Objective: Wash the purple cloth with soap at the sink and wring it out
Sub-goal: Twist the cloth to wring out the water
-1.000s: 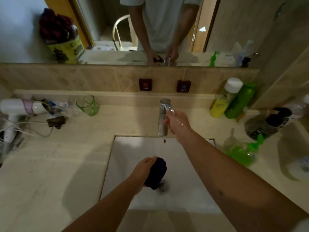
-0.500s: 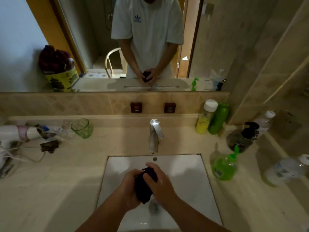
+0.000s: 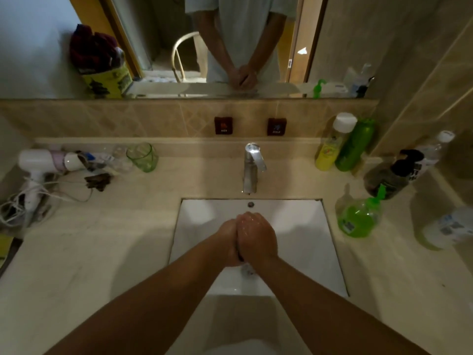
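Over the white sink [image 3: 302, 226] my left hand [image 3: 227, 242] and my right hand [image 3: 257, 238] are pressed together, both wet. The purple cloth [image 3: 240, 254] is squeezed between the palms; only a thin dark sliver of it shows at the seam between the hands. The chrome faucet [image 3: 252, 167] stands behind the basin with no stream visible. A green pump bottle of liquid soap [image 3: 358, 217] stands on the counter just right of the sink.
A yellow bottle [image 3: 330, 147], a green bottle [image 3: 354, 146], a dark pump bottle [image 3: 391, 175] and a clear bottle [image 3: 450, 226] line the right counter. A hair dryer [image 3: 43, 160] with cord and a green glass [image 3: 143, 157] sit at left.
My right hand left the faucet handle and came down onto the cloth. Both hands have since closed around it, so the cloth is almost fully hidden.
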